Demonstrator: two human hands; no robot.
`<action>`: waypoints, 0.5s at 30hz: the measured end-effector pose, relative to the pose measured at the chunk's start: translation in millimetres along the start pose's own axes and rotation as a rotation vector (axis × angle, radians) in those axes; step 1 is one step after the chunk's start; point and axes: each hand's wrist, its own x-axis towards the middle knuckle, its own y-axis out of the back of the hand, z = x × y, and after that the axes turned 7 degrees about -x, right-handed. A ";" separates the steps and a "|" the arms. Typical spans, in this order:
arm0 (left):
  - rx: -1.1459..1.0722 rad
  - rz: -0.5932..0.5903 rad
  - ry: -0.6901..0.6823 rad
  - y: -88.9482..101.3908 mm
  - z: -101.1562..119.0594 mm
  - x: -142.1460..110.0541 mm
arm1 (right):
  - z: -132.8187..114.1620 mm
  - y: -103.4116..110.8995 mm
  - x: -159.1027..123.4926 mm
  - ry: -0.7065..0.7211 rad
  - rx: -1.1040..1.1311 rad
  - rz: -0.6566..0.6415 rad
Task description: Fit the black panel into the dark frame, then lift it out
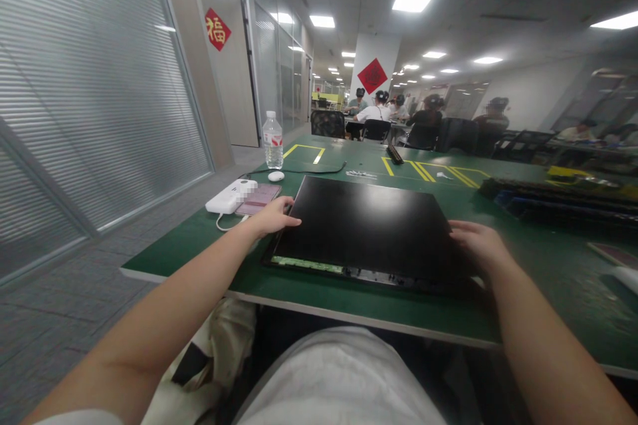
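Black screen panel sits between my left hand, pinching its edge, and right hand, whose grip I cannot tell, in what seems positioning, the next move calling for level support.

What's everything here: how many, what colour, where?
Display panel: one, black, between the hands
Circuit board: one, green, panel's near edge
Water bottle: one, clear, table's left
Power bank: one, white, left
Flat device: one, pinkish, by power bank
Rounded case: one, white, near bottle
Table: one, green, beneath
Tape: several lines, yellow, tabletop
Strips: several, mostly dark, table's right
Diamond signs: two large, red, background
Chairs: several, black, background
People: several, varied clothing, background
Ceiling lights: several, white, overhead
Left hand: one, bare, panel's left edge
Right hand: one, bare, panel's right edge
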 end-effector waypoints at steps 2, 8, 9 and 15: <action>-0.005 -0.018 0.004 -0.9 3.2 -2.0 | -2.7 0.9 -3.4 0.007 -0.016 0.002; 0.041 -0.069 -0.024 -2.5 6.7 -5.0 | -10.8 2.8 -13.0 -0.049 0.009 0.027; 0.047 -0.072 -0.022 -2.5 5.8 -4.4 | -11.5 2.8 -13.6 -0.049 0.013 0.032; 0.085 -0.078 -0.036 -0.9 -2.8 0.6 | -12.5 1.6 -13.5 -0.022 0.044 0.041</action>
